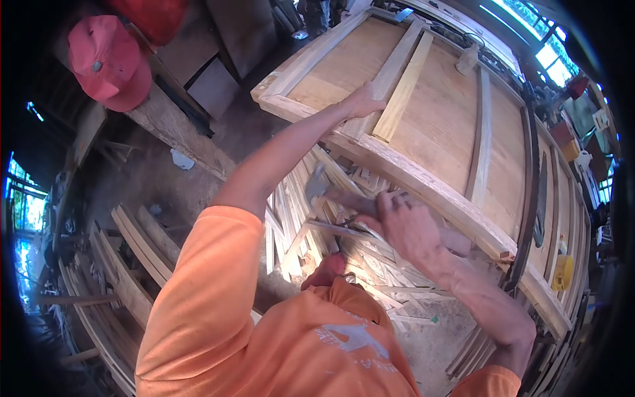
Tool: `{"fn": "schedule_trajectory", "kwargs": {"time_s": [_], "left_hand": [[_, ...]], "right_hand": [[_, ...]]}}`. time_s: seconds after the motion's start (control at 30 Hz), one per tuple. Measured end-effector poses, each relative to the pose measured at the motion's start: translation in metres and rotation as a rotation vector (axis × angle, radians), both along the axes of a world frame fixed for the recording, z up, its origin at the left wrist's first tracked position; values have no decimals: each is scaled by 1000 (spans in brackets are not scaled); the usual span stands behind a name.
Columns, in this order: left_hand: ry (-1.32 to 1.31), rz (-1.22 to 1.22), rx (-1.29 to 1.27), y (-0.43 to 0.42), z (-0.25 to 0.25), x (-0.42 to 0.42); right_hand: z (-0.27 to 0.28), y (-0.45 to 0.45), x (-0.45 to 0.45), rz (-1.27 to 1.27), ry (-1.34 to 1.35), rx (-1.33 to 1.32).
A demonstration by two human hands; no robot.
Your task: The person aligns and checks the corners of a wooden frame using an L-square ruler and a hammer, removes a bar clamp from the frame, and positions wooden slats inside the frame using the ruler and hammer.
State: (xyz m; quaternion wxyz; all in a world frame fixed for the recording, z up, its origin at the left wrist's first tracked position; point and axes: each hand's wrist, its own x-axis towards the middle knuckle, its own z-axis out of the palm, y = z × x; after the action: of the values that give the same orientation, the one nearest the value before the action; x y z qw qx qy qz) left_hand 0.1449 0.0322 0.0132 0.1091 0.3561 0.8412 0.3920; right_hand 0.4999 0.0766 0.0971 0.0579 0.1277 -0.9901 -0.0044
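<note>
My right hand (405, 221) is wrapped round the wooden handle of a hammer (350, 199), below the near edge of a large wooden panel frame (423, 164). The hammer's metal head points left, and the handle's butt end sticks out past my wrist. My left hand (362, 102) grips a greyish wooden slat (399, 58) near its lower end; some of its fingers are hidden. Beside that hand, a paler, yellowish wood strip (407, 86) lies along the slat, its near end close to the frame's edge.
Offcuts and thin strips (291, 228) are heaped on the floor under the frame. Longer boards (126, 278) lean at the left. A red cap (109, 63) sits on a timber post. A clear plastic bag (467, 59) and a yellow object (562, 272) lie on the panels.
</note>
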Motion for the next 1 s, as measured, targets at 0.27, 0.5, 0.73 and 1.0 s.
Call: {"fn": "schedule_trajectory", "kwargs": {"time_s": [0.27, 0.5, 0.73, 1.0], "left_hand": [[-7, 10, 25, 7, 2, -11], [-44, -10, -19, -3, 7, 5], [47, 10, 58, 4, -13, -8], [-87, -36, 128, -2, 4, 6]], "right_hand": [[-5, 30, -59, -189, -106, 131], [-6, -41, 20, 32, 0, 16], [-10, 18, -49, -228, -85, 41], [-6, -2, 1, -275, -71, -63]]}}
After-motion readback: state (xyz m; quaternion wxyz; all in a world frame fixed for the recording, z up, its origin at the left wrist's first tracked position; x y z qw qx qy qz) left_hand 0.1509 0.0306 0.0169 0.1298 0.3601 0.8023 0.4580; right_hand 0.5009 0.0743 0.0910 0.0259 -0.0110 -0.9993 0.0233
